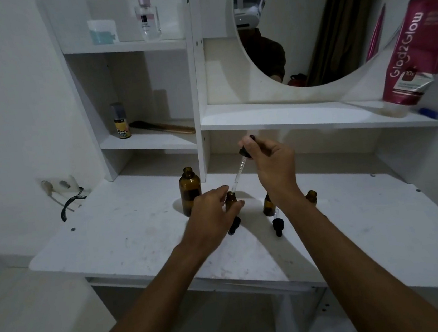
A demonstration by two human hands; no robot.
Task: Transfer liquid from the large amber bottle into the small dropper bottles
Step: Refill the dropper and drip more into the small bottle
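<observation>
Your white table (126, 232) carries everything, with the shelves (289, 118) and round mirror (306, 31) rising behind it. The large amber bottle (190, 190) stands upright and uncapped toward the back of the table, just left of your left hand (211, 211). That hand wraps a small dropper bottle (231, 201): your thumb presses its near side and your other fingers curl round its far side, so only the neck and a strip of brown glass show between them. Your right hand (273, 164) is raised above it, fingertips pinched together on the black rubber bulb of a dropper (241, 167); the glass tube slants down and left, its tip right at the mouth of the held bottle. Two more small bottles (268, 206) (311, 197) stand open either side of your right wrist. Two loose dropper caps (234, 226) (277, 225) lie on the table nearer to you.
</observation>
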